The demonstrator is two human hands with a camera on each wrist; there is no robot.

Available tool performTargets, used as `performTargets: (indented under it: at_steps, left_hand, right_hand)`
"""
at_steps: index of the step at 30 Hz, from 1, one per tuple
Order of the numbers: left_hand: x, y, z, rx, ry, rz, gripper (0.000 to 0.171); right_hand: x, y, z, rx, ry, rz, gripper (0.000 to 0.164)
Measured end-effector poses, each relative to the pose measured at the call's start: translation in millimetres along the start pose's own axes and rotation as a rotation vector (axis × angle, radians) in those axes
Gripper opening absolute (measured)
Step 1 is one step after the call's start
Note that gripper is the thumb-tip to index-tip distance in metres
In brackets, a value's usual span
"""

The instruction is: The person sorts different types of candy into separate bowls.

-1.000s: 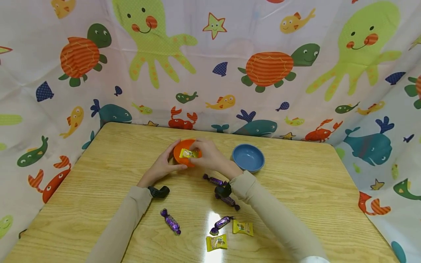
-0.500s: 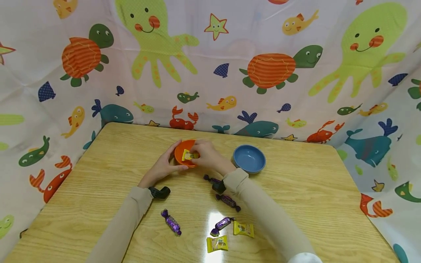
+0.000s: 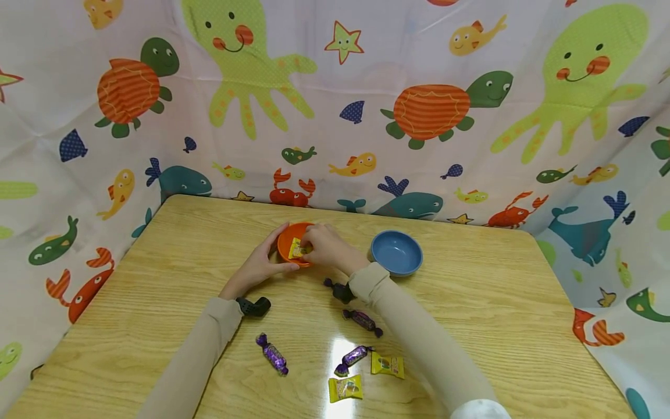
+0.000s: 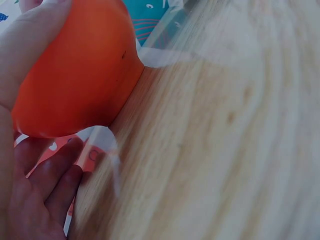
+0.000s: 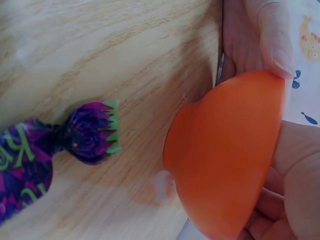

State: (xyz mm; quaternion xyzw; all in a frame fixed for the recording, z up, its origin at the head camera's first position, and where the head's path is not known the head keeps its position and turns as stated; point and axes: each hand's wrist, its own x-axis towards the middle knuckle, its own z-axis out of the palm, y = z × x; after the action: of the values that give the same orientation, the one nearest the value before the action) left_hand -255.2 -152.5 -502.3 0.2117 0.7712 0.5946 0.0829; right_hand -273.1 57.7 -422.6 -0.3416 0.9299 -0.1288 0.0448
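An orange bowl (image 3: 292, 231) stands on the wooden table. My left hand (image 3: 259, 263) grips its left side, thumb in front and fingers behind; the left wrist view shows the bowl's outer wall (image 4: 82, 70) close up. My right hand (image 3: 331, 247) reaches into the bowl from the right and pinches a yellow-wrapped candy (image 3: 295, 249) there, partly covered by the fingers. In the right wrist view the bowl (image 5: 227, 145) hides part of that hand. A purple twist-wrapped candy (image 5: 22, 162) lies beneath the right wrist.
A blue bowl (image 3: 396, 251) stands right of the right hand. Purple candies lie nearer the front, one left (image 3: 272, 354), others near the middle, such as this candy (image 3: 362, 321). Two yellow-wrapped candies (image 3: 346, 388) lie at the front. A patterned curtain (image 3: 335, 116) surrounds the table's back and sides.
My right hand has turned slightly and moved a little lower into the orange bowl with the yellow-wrapped candy; its wrist has shifted left. My left hand keeps its grip on the bowl.
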Motion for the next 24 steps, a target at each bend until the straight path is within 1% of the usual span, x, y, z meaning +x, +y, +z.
performTargets:
  at_steps: [5, 9, 16, 20, 24]
  left_hand:
    - [-0.6, 0.8, 0.2, 0.002, 0.002, 0.022, 0.102]
    - [-0.1, -1.4, 0.0, 0.000, -0.002, 0.025, 0.101]
    - [-0.3, -0.7, 0.0, 0.005, -0.005, -0.005, 0.100]
    - [0.0, 0.6, 0.1, 0.001, -0.010, -0.012, 0.100]
    - [0.1, 0.6, -0.1, 0.022, -0.005, -0.012, 0.100]
  right_hand:
    - [-1, -1, -2, 0.001, -0.005, -0.014, 0.018]
    - [-3, 0, -3, 0.013, 0.004, -0.030, 0.017]
    - [-7, 4, -5, 0.114, 0.107, -0.112, 0.014]
    - [-15, 4, -12, 0.167, 0.118, -0.093, 0.021]
    - [-27, 3, -20, 0.169, 0.137, -0.081, 0.026]
